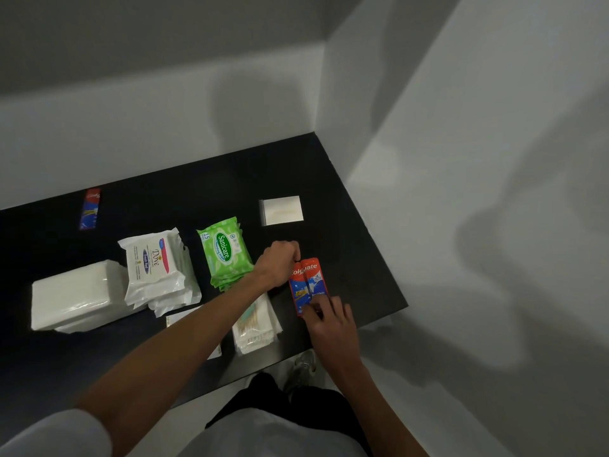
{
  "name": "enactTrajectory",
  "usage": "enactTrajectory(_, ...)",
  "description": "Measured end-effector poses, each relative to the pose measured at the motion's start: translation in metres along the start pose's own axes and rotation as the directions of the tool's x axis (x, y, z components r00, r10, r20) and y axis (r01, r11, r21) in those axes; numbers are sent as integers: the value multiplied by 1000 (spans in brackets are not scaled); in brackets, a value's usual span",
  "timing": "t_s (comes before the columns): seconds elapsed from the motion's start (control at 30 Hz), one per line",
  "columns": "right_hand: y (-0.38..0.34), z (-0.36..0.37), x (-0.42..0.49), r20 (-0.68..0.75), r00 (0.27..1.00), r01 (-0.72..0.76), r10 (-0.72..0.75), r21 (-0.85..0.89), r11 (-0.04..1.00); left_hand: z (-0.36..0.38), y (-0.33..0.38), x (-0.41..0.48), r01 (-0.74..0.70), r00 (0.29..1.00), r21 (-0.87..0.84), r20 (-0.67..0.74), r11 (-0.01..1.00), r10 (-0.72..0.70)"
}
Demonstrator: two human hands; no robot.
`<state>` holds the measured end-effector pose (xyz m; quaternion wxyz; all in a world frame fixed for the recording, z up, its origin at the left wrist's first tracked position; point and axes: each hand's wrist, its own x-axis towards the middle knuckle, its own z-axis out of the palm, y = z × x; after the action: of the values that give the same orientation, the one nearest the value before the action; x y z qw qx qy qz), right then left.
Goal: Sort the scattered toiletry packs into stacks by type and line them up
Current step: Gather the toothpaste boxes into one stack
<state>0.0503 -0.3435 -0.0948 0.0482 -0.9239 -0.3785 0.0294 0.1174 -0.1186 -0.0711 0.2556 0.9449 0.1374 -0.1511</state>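
Colgate sachets (308, 282) lie centre-right on black table (362, 258). Left hand (278, 260) curled at their top edge, grip cannot be told; right hand (331, 321), fingers extended, presses their lower end

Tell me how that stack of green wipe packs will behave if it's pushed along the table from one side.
The stack of green wipe packs sits fanned, edges staggered, so a push up high would probably shear it apart. The film looks glossy, so packs likely slide over each other. Flat and soft-looking, it should not roll.
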Motion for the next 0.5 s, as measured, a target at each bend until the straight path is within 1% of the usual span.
enactTrajectory(0.1,1,-2,2,-24,1000,-12,12,-6,1000,-1,1,-2,-21,1000,26,-14,999,21)
enactTrajectory(0.3,3,-8,6,-101,995,7,-1,57,998,-4,8,-8,-51,998,105,-41,993,56)
enactTrajectory(0.43,3,-17,10,-193,981,-3,33,154,988,-23,16,-21,-93,986,35,-138,995,97)
enactTrajectory(0.5,0,-28,16,-200,976,-35,87,252,967,-40,17,-33,-126,969,-21,-219,992,119)
